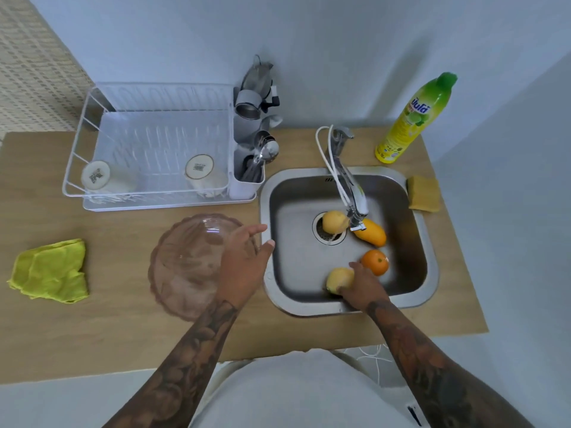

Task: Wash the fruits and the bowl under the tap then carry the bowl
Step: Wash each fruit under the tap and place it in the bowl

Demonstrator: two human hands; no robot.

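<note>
Lowest in the frame, two bare tattooed forearms reach up from the bottom edge over a wooden counter [123, 335]. The right hand [360, 287], right of centre, reaches down into the steel sink [431, 273] and curls its fingers around a pale yellow fruit [339, 278] at the near side of the basin. The left hand [244, 264], near centre, hovers with fingers loosely spread and holds nothing, over the right rim of a clear pinkish glass bowl [188, 264] with a scalloped edge. The bowl stands upright and empty on the counter just left of the sink.

Just beside the right hand's fingertips lies a round orange [374, 262]. Farther up, an elongated orange-yellow mango [370, 233] lies with its long axis running from upper left to lower right. Left of it a second pale yellow fruit [334, 222] sits on the drain, under the spout of the chrome tap [349, 186], from which a thin stream of water runs.

At far left lies a crumpled yellow-green cloth [49, 271]. Toward the top stand a white dish rack [154, 143], a yellow sponge [424, 193] and a dish-soap bottle [414, 118].
</note>
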